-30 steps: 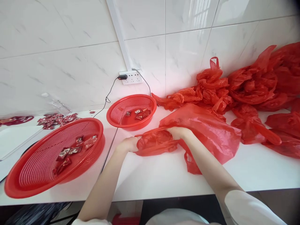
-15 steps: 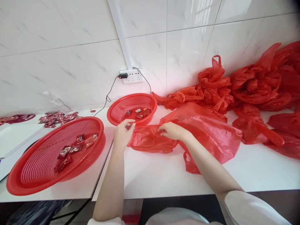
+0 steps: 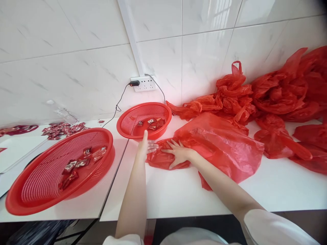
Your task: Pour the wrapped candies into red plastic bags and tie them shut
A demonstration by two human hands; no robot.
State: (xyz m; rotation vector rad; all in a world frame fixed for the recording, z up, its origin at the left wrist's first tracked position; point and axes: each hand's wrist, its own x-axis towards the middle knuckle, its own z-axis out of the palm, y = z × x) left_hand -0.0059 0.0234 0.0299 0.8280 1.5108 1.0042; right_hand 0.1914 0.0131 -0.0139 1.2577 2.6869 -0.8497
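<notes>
A thin red plastic bag [image 3: 160, 161] lies crumpled on the white table in front of me. My right hand [image 3: 178, 153] rests on it with the fingers spread. At the bag's left edge is my left hand [image 3: 147, 146], held on its side with the thumb up and the fingers stretched toward the bag. Just beyond my hands stands a small red plastic basket [image 3: 127, 119] with several small wrapped packets [image 3: 155, 124] inside. A larger red bag [image 3: 224, 143] is spread out to the right, partly under my right forearm.
A large red basket [image 3: 38, 166] holding several wrapped packets [image 3: 76, 165] stands at the left. Behind it lies a heap of small red packets [image 3: 60, 131]. More red bags [image 3: 281, 88] pile against the tiled wall at the right. A cable runs from the power socket [image 3: 144, 83].
Both hands have let go of the bag's upper edge. My right hand now lies spread on the bag, and my left hand has moved slightly right and opened. The bag is flatter and more bunched.
</notes>
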